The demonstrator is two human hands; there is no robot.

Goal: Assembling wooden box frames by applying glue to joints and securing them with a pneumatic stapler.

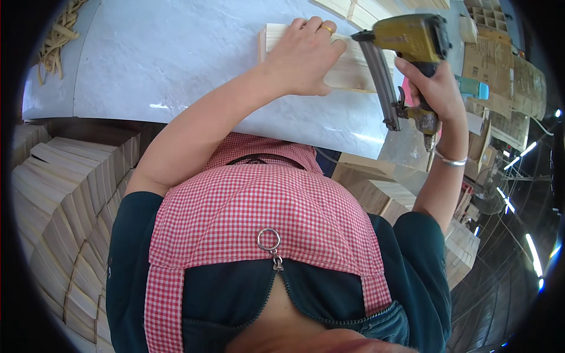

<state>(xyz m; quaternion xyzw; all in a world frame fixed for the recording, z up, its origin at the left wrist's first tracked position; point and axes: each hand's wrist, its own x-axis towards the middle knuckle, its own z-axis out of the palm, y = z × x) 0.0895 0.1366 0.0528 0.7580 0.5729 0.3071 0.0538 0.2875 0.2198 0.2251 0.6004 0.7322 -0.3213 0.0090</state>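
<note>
My left hand (306, 59) lies over a pale wooden board (353, 69) near the table's front edge, its fingers curled over the far side and a ring on one finger. The left end of the board shows some thickness. In my right hand (435, 91) is a yellow and black nail gun (406, 34), with my fingers wrapped round its handle. It is held up over the right part of the board, its long dark magazine slanting down toward me. The gun hides the board's right end.
Wood strips (57, 44) lie in a heap at the table's far left. More boards (359, 10) rest at the back. Stacked wooden pieces (65, 182) fill the lower left, and others (376, 191) stand below the table at right. Cardboard boxes (488, 65) are at the far right.
</note>
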